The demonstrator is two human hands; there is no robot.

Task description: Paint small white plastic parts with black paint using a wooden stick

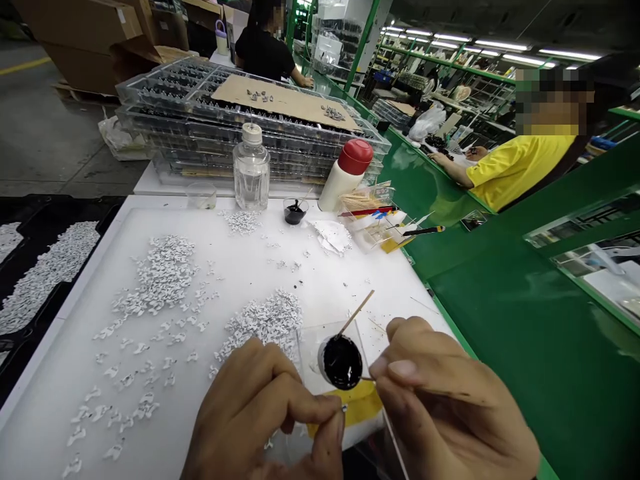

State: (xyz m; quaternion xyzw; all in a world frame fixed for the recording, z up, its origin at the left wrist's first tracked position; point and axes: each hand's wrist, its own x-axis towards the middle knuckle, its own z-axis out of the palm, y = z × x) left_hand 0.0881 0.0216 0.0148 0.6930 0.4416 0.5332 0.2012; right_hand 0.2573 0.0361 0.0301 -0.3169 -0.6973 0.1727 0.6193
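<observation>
My left hand [270, 413] is closed, with a small white part [344, 408] pinched between thumb and forefinger; most of the part is hidden. In my right hand [445, 393] a thin stick [396, 443] is gripped, its tip end close to the rim of a small cup of black paint [343, 362]. A wooden stick [357, 310] leans out of that cup. The cup rests on a clear plate [306, 347], in front of both hands. A pile of small white parts [265, 323] lies just beyond my left hand.
More white parts [163, 273] are scattered over the white table [200, 407]. Behind stand a clear bottle [251, 170], a second black-paint cup [295, 212], a red-capped flask [345, 177] and stacked trays [180, 150]. Co-workers sit beyond, one in a yellow shirt [525, 163].
</observation>
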